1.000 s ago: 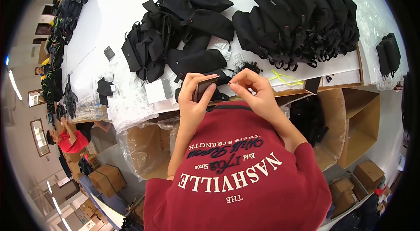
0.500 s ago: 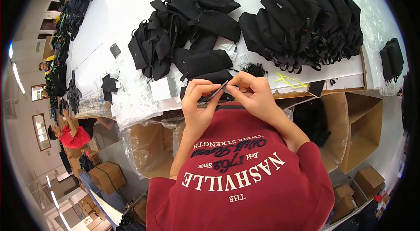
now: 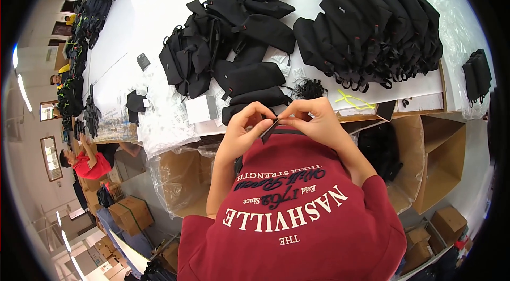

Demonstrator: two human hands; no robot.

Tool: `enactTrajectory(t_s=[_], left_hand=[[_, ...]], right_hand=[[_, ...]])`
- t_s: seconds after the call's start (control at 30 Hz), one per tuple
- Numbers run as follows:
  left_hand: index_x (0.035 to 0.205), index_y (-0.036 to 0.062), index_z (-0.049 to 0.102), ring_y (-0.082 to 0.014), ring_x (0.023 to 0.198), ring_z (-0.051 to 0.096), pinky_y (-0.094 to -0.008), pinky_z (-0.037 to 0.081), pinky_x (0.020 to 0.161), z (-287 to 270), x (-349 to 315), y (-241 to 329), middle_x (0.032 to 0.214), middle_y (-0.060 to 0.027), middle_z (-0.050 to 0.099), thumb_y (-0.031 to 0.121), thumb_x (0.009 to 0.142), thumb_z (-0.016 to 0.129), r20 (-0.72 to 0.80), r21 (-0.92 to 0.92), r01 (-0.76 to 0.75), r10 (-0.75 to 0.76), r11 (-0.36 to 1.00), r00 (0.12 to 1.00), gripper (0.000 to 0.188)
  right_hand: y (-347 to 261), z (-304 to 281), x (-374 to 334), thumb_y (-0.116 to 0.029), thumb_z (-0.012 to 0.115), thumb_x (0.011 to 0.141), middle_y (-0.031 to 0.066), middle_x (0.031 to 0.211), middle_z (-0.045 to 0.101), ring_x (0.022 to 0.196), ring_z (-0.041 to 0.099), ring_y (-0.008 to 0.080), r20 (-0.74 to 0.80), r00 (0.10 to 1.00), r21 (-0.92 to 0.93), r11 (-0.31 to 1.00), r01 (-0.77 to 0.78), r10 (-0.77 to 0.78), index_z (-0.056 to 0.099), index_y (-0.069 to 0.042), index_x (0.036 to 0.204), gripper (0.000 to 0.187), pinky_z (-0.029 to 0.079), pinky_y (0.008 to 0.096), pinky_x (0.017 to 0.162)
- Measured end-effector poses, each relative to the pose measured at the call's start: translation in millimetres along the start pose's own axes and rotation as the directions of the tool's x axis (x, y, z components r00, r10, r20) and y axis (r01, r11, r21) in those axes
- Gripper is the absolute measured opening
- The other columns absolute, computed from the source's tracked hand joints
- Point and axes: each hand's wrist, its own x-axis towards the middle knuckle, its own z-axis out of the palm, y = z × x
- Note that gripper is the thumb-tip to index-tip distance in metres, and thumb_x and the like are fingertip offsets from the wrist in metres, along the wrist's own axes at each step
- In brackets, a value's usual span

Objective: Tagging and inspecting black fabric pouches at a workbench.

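Both hands meet in front of my chest at the table's near edge. Between thumb and fingers, my left hand [image 3: 245,128] pinches a small flat black tag [image 3: 269,132], which slants downward. My right hand [image 3: 314,119] has its thumb and forefinger pinched at the tag's upper end; any thin string there is too small to make out. Just beyond my fingers lie black fabric pouches [image 3: 253,77] in a loose heap. A tangle of thin black strings [image 3: 309,88] rests beyond my right hand.
A tall pile of black pouches [image 3: 366,20] stands at the right of the white table [image 3: 154,10]. White cards [image 3: 198,109], yellow-green cord [image 3: 353,100] and plastic film [image 3: 164,127] lie nearby. Open cardboard boxes [image 3: 438,158] stand below the edge. A co-worker in red [image 3: 91,165] is at far left.
The tag was held up between both hands; now it tilts down from my fingertips. My right hand has dropped slightly, and the fingertips have drawn closer together.
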Motion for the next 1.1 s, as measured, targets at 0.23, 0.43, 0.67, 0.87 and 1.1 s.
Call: enactTrajectory(t_s=[0.23,0.43,0.67,0.87,1.1], left_hand=[[0.090,0.0004,0.055,-0.0007,0.069,0.047,-0.0163,0.036,0.061,0,3,-10,0.079,0.0035,0.052,0.007,0.090,0.059,0.043,0.022,-0.004,0.003,1.000,0.999,0.007],[0.088,0.0014,0.056,-0.0002,0.067,0.046,-0.0161,0.035,0.058,8,19,-11,0.078,0.0031,0.054,0.006,0.091,0.058,-0.129,-0.062,-0.139,0.130,0.988,0.983,0.005],[0.105,0.0038,0.060,-0.0109,0.069,0.053,-0.0237,0.044,0.064,-12,21,-66,0.088,-0.0045,0.059,0.002,0.089,0.054,-0.019,0.396,0.075,-0.073,0.915,0.997,0.017],[0.106,0.0117,0.061,-0.0297,0.106,0.047,-0.0400,0.039,0.089,-19,21,-151,0.120,-0.0075,0.047,0.001,0.070,0.067,0.188,0.728,-0.153,0.020,0.669,0.982,0.038],[0.097,0.0124,0.061,-0.0305,0.106,0.044,-0.0399,0.038,0.094,-21,25,-159,0.131,-0.0072,0.044,0.008,0.070,0.069,0.167,0.796,-0.148,0.022,0.587,0.986,0.029]], right_hand=[[3,-8,5,-0.012,0.070,0.082,-0.0033,0.050,0.044,0.046,0.035,0.0030,0.150,0.988,-0.015,1.000,-0.027,0.029,0.067,-0.004,0.084,0.009,0.026,0.0219,0.044],[20,-13,12,-0.017,0.057,0.092,-0.0055,0.056,0.048,0.048,0.037,0.0012,0.351,0.915,0.316,0.894,-0.318,0.202,0.059,-0.002,0.091,0.015,0.026,0.0194,0.044],[39,-44,10,-0.012,0.060,0.090,-0.0070,0.054,0.045,0.046,0.033,-0.0007,0.041,0.958,0.316,0.906,-0.281,0.282,0.060,-0.002,0.088,0.011,0.022,0.0190,0.043],[57,-49,1,-0.015,0.060,0.090,-0.0075,0.057,0.046,0.047,0.033,-0.0008,0.051,0.934,0.362,0.866,-0.346,0.353,0.060,-0.002,0.088,0.013,0.021,0.0178,0.044],[83,-33,-1,-0.016,0.062,0.088,-0.0072,0.056,0.047,0.048,0.035,0.0005,0.069,0.907,0.258,0.871,-0.418,0.415,0.063,-0.003,0.086,0.014,0.024,0.0194,0.045]])
